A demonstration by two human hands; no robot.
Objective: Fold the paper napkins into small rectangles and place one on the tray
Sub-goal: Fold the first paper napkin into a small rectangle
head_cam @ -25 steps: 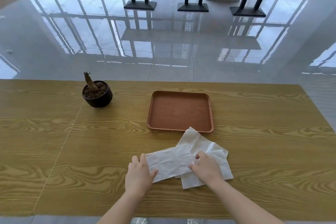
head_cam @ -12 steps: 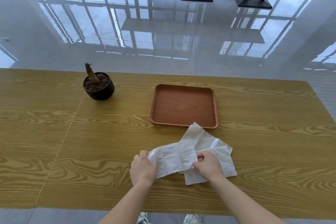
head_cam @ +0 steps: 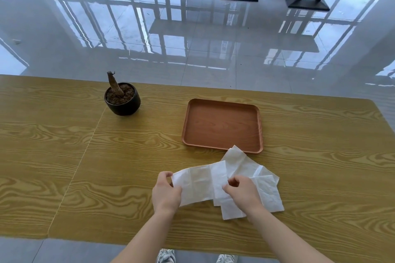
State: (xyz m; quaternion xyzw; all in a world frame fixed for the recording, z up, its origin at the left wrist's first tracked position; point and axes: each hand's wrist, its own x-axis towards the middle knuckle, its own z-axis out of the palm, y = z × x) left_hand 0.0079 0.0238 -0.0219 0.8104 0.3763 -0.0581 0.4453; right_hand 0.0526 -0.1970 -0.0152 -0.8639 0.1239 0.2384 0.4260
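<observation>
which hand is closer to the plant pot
Left. The left hand grips the napkin's left end, toward the person and to the right of the plant pot. The right hand pinches the napkin's other end, farther right still.

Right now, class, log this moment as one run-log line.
step: folding | left hand: grips left end of napkin | right hand: pinches its right part | tray: no folded napkin inside | other napkins: under right hand
</observation>
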